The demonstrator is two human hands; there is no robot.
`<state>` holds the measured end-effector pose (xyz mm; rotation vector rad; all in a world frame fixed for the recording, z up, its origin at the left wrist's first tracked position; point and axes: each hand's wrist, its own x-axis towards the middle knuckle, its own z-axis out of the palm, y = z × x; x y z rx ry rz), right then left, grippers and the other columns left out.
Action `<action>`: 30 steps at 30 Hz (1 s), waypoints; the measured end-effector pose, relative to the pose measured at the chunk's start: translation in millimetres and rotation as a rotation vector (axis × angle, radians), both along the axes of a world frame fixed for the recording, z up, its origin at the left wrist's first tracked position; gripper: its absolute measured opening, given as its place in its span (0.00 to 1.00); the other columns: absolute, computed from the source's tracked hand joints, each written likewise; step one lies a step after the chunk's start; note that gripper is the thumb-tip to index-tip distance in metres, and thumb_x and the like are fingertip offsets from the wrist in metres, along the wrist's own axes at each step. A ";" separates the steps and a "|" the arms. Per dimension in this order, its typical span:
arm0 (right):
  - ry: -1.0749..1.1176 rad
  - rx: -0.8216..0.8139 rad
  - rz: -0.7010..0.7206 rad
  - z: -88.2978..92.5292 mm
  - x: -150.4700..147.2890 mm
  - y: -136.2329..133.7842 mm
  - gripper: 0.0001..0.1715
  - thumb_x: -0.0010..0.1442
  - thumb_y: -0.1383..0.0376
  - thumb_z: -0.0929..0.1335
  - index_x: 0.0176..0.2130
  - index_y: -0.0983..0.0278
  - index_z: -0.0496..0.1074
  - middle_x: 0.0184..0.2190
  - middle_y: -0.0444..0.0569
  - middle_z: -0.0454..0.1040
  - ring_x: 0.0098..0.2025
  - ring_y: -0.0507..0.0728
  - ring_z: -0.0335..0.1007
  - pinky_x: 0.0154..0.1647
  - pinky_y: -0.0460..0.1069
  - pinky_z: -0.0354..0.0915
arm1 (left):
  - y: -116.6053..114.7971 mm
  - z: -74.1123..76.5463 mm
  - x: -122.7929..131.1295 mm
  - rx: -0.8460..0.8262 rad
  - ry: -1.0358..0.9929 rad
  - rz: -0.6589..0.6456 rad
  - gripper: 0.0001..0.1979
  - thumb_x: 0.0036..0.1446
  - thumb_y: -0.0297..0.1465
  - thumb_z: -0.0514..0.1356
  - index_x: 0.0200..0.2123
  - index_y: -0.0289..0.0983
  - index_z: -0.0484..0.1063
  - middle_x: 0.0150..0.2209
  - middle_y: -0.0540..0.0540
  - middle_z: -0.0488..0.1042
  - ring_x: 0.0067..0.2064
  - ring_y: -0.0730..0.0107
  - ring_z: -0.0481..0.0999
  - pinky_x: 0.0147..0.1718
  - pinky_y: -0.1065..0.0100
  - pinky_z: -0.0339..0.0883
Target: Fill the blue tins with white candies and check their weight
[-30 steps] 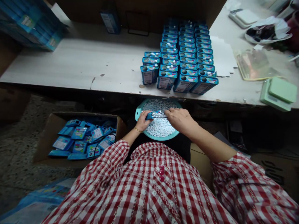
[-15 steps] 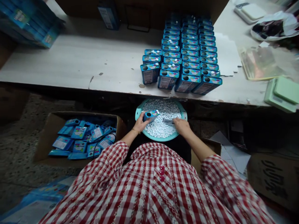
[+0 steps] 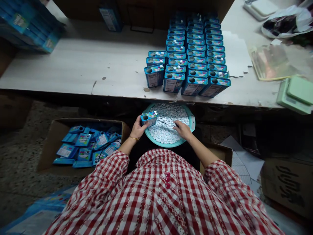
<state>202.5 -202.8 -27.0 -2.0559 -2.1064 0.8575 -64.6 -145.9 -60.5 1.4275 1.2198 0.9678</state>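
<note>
My left hand (image 3: pixel 137 129) grips a small blue box (image 3: pixel 149 118), held upright at the left rim of a teal bowl (image 3: pixel 193 121) on my lap. A hole shows in the box's top, with a few white candies beside it. The bowl is full of small white candies (image 3: pixel 166 125). My right hand (image 3: pixel 182 129) rests on the candies at the bowl's right side, fingers curled down into them; what they hold I cannot make out.
Several rows of upright blue boxes (image 3: pixel 193 55) stand on the pale table (image 3: pixel 80 70) ahead. A cardboard carton (image 3: pixel 52 140) of flat blue boxes sits on the floor at my left. Green scales (image 3: pixel 294 94) and plastic bags (image 3: pixel 274 62) lie at the right.
The left hand has turned the blue box upright and drawn it to the bowl's left rim. The right hand has pulled back from the box onto the candies.
</note>
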 end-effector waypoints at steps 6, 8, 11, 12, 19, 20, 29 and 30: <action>0.041 0.117 0.073 62.2 14.1 4.7 0.17 0.59 0.63 0.64 0.49 0.63 0.67 0.46 0.51 0.73 0.46 0.56 0.69 0.43 0.48 0.61 | -0.3 3.0 7.5 0.113 0.145 -0.063 0.22 0.48 0.35 0.62 0.47 0.38 0.65 0.44 0.45 0.71 0.46 0.63 0.71 0.50 0.61 0.63; -0.015 0.114 0.144 86.0 9.1 8.7 0.17 0.59 0.63 0.64 0.50 0.62 0.67 0.46 0.50 0.74 0.46 0.56 0.69 0.42 0.48 0.61 | -1.6 2.9 18.3 0.144 0.156 -0.102 0.21 0.48 0.33 0.61 0.47 0.38 0.65 0.43 0.45 0.71 0.46 0.62 0.71 0.50 0.60 0.63; -0.187 0.070 0.235 115.5 -4.6 15.5 0.19 0.60 0.62 0.63 0.51 0.59 0.66 0.47 0.50 0.73 0.45 0.56 0.70 0.39 0.47 0.61 | -2.8 3.6 30.5 0.210 0.165 -0.145 0.20 0.49 0.32 0.60 0.46 0.38 0.66 0.45 0.43 0.70 0.48 0.61 0.69 0.51 0.58 0.61; -0.256 0.057 0.261 122.9 -9.5 17.2 0.19 0.61 0.62 0.63 0.52 0.59 0.65 0.47 0.50 0.73 0.44 0.57 0.70 0.37 0.47 0.61 | -2.9 3.7 32.7 0.228 0.167 -0.156 0.19 0.49 0.32 0.60 0.46 0.38 0.66 0.45 0.43 0.70 0.49 0.60 0.69 0.51 0.58 0.61; -0.519 0.043 0.388 146.3 -35.0 21.7 0.13 0.63 0.65 0.59 0.45 0.62 0.66 0.39 0.54 0.74 0.37 0.57 0.71 0.30 0.47 0.58 | -1.8 1.5 34.3 0.268 0.180 -0.161 0.19 0.49 0.32 0.60 0.46 0.39 0.66 0.46 0.43 0.69 0.50 0.59 0.68 0.53 0.56 0.59; -0.528 0.047 0.400 147.6 -38.0 22.1 0.12 0.63 0.66 0.58 0.44 0.63 0.66 0.38 0.54 0.74 0.37 0.57 0.71 0.30 0.47 0.57 | -1.7 1.2 34.4 0.273 0.181 -0.164 0.19 0.49 0.32 0.60 0.46 0.39 0.66 0.46 0.43 0.69 0.50 0.59 0.67 0.53 0.56 0.59; -0.407 0.206 0.318 160.9 -20.1 9.4 0.12 0.62 0.64 0.61 0.44 0.62 0.69 0.38 0.51 0.74 0.38 0.57 0.71 0.30 0.46 0.60 | -3.1 11.5 25.2 0.355 0.121 -0.138 0.18 0.51 0.34 0.60 0.47 0.39 0.65 0.45 0.43 0.68 0.49 0.61 0.68 0.52 0.57 0.60; -0.344 0.252 0.274 158.8 -9.8 5.4 0.13 0.62 0.62 0.62 0.46 0.62 0.69 0.39 0.50 0.75 0.39 0.56 0.72 0.32 0.47 0.61 | -2.0 16.7 22.8 0.373 0.112 -0.133 0.18 0.51 0.34 0.60 0.47 0.39 0.65 0.45 0.43 0.68 0.49 0.61 0.68 0.52 0.57 0.61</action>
